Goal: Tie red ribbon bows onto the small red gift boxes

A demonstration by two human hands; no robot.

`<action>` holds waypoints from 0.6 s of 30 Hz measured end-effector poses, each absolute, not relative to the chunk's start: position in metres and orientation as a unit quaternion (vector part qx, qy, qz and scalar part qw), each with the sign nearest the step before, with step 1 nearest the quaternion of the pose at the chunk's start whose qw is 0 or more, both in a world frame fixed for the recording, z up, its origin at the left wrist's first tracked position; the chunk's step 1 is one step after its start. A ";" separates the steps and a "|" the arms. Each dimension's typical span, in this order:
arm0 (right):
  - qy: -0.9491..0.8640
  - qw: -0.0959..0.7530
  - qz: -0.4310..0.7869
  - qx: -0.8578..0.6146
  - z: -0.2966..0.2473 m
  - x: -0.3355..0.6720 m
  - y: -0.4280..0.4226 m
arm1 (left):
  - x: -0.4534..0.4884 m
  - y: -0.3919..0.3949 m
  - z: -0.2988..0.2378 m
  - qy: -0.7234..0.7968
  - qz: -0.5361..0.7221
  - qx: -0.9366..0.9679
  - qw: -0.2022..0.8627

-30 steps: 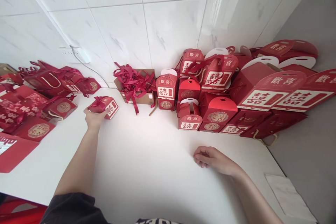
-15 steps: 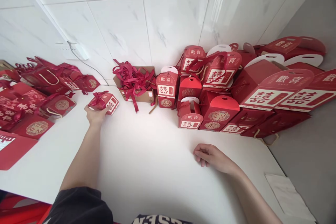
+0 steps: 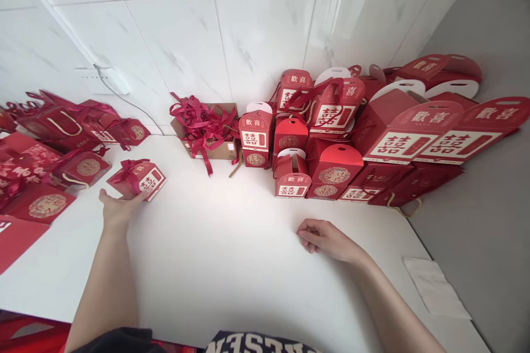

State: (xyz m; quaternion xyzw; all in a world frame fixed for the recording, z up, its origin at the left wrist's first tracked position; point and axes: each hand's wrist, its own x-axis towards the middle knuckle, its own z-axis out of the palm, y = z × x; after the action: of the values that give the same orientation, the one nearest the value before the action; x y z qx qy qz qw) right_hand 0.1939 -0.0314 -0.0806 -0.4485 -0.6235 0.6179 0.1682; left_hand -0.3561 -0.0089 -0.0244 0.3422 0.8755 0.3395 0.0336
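My left hand [image 3: 117, 207] reaches out over the white table [image 3: 232, 253] to a small red gift box with a ribbon bow [image 3: 139, 178]. Its fingers lie along the box's near bottom edge, and the thumb is spread out to the left, off the box. The box sits on the table beside a red bag with a gold seal [image 3: 80, 170]. My right hand [image 3: 327, 240] rests on the table toward the right. Its fingers are loosely curled under, and nothing shows in them.
A brown carton of red ribbons [image 3: 205, 129] stands against the tiled wall. To its right lies a heap of red gift boxes [image 3: 327, 143], with larger ones [image 3: 418, 138] at the corner. More red bags [image 3: 45, 138] crowd the left side. A white paper [image 3: 434, 287] lies on the right edge.
My left hand has drawn the small ribbon box left and nearer, away from the ribbon carton, and its grip has loosened to spread fingers. My right hand has stayed put.
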 end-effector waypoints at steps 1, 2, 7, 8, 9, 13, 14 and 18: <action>-0.635 0.166 0.604 -0.451 -0.077 0.194 -0.033 | -0.346 -0.012 -0.019 0.890 0.321 0.322 0.043; -0.653 0.164 0.581 -0.458 -0.071 0.195 -0.034 | -0.334 -0.015 -0.012 0.910 0.287 0.296 0.041; -0.752 0.180 0.403 -0.489 -0.003 0.209 -0.035 | -0.259 -0.030 0.039 0.857 0.255 0.394 -0.214; -0.766 0.194 0.379 -0.482 0.016 0.213 -0.034 | -0.244 -0.028 0.050 0.829 0.263 0.442 -0.221; -0.773 0.215 0.353 -0.481 0.035 0.217 -0.033 | -0.229 -0.024 0.061 0.797 0.266 0.496 -0.217; -0.734 0.348 0.228 -0.537 0.090 0.221 -0.029 | -0.173 0.014 0.084 0.663 0.290 0.681 -0.114; -0.720 0.373 0.198 -0.551 0.096 0.219 -0.028 | -0.159 0.027 0.082 0.640 0.298 0.704 -0.072; -0.712 0.394 0.168 -0.556 0.096 0.204 -0.026 | -0.096 0.071 0.049 0.518 0.292 0.793 0.132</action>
State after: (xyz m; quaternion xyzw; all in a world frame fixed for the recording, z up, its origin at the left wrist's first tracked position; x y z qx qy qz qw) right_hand 0.2044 -0.0260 0.0957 -0.5559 -0.7123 0.1680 0.3941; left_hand -0.0964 0.0710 0.0495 0.7928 0.5184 0.2922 0.1316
